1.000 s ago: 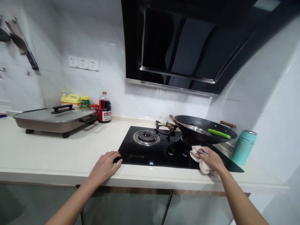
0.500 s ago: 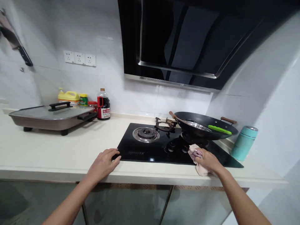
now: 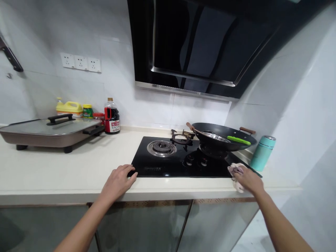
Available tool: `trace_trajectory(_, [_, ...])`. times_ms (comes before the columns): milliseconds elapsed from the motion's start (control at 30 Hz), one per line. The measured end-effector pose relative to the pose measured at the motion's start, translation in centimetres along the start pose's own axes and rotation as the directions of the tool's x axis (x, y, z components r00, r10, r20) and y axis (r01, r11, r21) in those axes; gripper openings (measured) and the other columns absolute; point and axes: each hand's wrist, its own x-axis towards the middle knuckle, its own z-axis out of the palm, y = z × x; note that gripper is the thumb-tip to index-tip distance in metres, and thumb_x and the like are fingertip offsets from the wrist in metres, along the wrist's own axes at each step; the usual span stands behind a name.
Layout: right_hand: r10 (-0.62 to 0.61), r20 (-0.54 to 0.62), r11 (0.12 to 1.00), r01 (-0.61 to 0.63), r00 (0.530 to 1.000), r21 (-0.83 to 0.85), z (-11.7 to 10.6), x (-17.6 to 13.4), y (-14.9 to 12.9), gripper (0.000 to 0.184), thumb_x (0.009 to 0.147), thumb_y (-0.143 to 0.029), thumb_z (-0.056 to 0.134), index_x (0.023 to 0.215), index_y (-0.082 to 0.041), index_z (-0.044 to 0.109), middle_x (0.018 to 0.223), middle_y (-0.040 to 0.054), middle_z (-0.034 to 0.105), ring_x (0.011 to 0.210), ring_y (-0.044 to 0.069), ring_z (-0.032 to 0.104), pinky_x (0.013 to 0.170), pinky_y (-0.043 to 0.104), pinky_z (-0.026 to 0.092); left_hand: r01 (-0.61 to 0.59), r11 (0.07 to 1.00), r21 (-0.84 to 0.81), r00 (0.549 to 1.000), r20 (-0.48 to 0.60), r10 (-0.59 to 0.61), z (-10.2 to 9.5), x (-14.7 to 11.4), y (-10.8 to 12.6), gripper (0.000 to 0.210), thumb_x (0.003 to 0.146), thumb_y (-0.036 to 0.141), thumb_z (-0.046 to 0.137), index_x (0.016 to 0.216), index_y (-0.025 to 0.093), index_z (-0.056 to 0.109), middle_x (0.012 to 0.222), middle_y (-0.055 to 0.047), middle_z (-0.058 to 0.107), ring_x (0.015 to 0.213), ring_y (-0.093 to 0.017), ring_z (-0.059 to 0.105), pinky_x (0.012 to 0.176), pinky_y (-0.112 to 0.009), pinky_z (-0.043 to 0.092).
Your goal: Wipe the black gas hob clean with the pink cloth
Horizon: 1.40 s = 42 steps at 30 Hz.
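My right hand [image 3: 249, 179] is closed around a pale pinkish cloth [image 3: 238, 185], pressed on the front right part of the black glass gas stove [image 3: 168, 168]. Part of the cloth hangs over the stove's front edge onto the counter. At the stove's front left corner rests my left hand [image 3: 119, 180], fingers apart and holding nothing. The left burner [image 3: 161, 148] is bare of its pan support [image 3: 181, 138], which sits behind it. Over the right burner stands a black wok [image 3: 217, 134] with a metal item and a green-handled utensil [image 3: 238, 140] inside.
A teal thermos [image 3: 263, 154] stands right of the stove. At left are a lidded electric pan [image 3: 49, 134], a soy sauce bottle [image 3: 112, 117], a yellow jug [image 3: 69, 107] and small jars. The black range hood [image 3: 183, 45] slants overhead. A knife [image 3: 12, 57] hangs on the left wall.
My right hand has slid the cloth to the right along the stove's front, away from the knobs. My left hand stays at the corner. The view has shifted slightly.
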Motion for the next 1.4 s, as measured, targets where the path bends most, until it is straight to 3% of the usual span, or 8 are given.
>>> trace_trajectory(300, [-0.497, 0.039, 0.829, 0.461, 0.867, 0.316, 1.8, -9.3, -23.0, 0.038, 0.082, -0.030, 0.065, 0.119, -0.030, 0.072, 0.124, 0.0004, 0.072, 0.109, 0.021, 0.062, 0.097, 0.029, 0.043, 0.014, 1.000, -0.020, 1.000, -0.012, -0.014, 0.1, 0.2, 1.0, 0.035, 0.093, 0.045, 0.054, 0.109, 0.023, 0.077, 0.123, -0.009, 0.075, 0.116, -0.031, 0.067, 0.102, -0.046, 0.050])
trace_trajectory(433, [-0.620, -0.056, 0.697, 0.582, 0.783, 0.419, 1.6, -12.6, -28.5, 0.038, 0.081, -0.031, 0.069, 0.119, -0.031, 0.070, 0.126, 0.0016, 0.068, 0.111, 0.025, 0.055, 0.099, 0.037, 0.039, -0.006, 0.999, -0.050, 1.000, -0.016, 0.005, 0.6, 0.5, 2.2, 0.033, 0.094, 0.043, 0.055, 0.107, 0.023, 0.079, 0.126, -0.009, 0.074, 0.115, -0.031, 0.066, 0.106, -0.048, 0.049])
trace_trajectory(567, [-0.619, -0.049, 0.709, 0.585, 0.784, 0.395, 1.5, -13.0, -26.2, 0.040, 0.082, -0.028, 0.069, 0.122, -0.032, 0.068, 0.129, 0.0035, 0.066, 0.108, 0.026, 0.053, 0.095, 0.038, 0.039, 0.050, 0.995, -0.080, 0.998, -0.024, -0.053, 0.8, 0.5, 1.9, 0.031, 0.093, 0.042, 0.057, 0.105, 0.024, 0.079, 0.124, -0.009, 0.074, 0.119, -0.031, 0.065, 0.106, -0.047, 0.049])
trace_trajectory(733, [-0.470, -0.024, 0.858, 0.463, 0.882, 0.224, 2.2, -9.4, -15.3, 0.035, 0.086, -0.025, 0.061, 0.119, -0.025, 0.071, 0.125, 0.0090, 0.069, 0.105, 0.026, 0.058, 0.094, 0.037, 0.042, 0.043, 0.996, -0.079, 0.999, -0.005, -0.043, 0.7, 0.2, 1.5, 0.030, 0.094, 0.040, 0.056, 0.107, 0.024, 0.077, 0.123, -0.009, 0.074, 0.118, -0.030, 0.065, 0.106, -0.047, 0.049])
trace_trajectory(867, [-0.152, 0.053, 0.988, 0.151, 0.987, 0.035, 2.2, -5.9, -4.3, 0.035, 0.091, -0.035, 0.054, 0.119, -0.022, 0.070, 0.119, 0.0138, 0.070, 0.104, 0.030, 0.065, 0.086, 0.038, 0.046, 0.043, 0.998, -0.050, 0.999, -0.020, -0.044, 0.7, 0.0, 2.1, 0.029, 0.094, 0.038, 0.056, 0.108, 0.022, 0.076, 0.123, -0.010, 0.074, 0.116, -0.030, 0.065, 0.106, -0.047, 0.049])
trace_trajectory(1000, [0.191, 0.110, 0.980, -0.183, 0.975, -0.078, 1.8, -4.1, 2.0, 0.045, 0.096, -0.048, 0.043, 0.128, -0.025, 0.065, 0.119, 0.0160, 0.071, 0.100, 0.034, 0.069, 0.077, 0.040, 0.047, 0.045, 0.999, -0.028, 0.999, -0.024, -0.046, 0.6, -0.1, 2.9, 0.028, 0.095, 0.038, 0.056, 0.108, 0.022, 0.075, 0.123, -0.010, 0.073, 0.114, -0.029, 0.064, 0.105, -0.047, 0.048])
trace_trajectory(1133, [0.110, 0.023, 0.990, -0.107, 0.994, -0.092, 2.3, -5.8, -1.3, 0.051, 0.097, -0.057, 0.042, 0.127, -0.024, 0.067, 0.120, 0.0170, 0.070, 0.100, 0.036, 0.068, 0.081, 0.044, 0.048, 0.060, 0.998, -0.006, 0.998, -0.024, -0.061, 0.3, -0.2, 3.7, 0.029, 0.096, 0.039, 0.056, 0.108, 0.022, 0.076, 0.122, -0.010, 0.073, 0.113, -0.030, 0.063, 0.104, -0.047, 0.048])
trace_trajectory(1400, [-0.399, -0.075, 0.904, 0.405, 0.914, 0.135, 2.1, -13.8, -21.7, 0.028, 0.086, -0.035, 0.065, 0.112, -0.026, 0.070, 0.115, 0.0098, 0.070, 0.103, 0.029, 0.057, 0.093, 0.041, 0.043, 0.068, 0.997, 0.031, 0.998, -0.016, -0.067, 0.1, -0.2, 3.8, 0.029, 0.097, 0.040, 0.056, 0.110, 0.023, 0.076, 0.124, -0.010, 0.072, 0.114, -0.029, 0.063, 0.105, -0.045, 0.047])
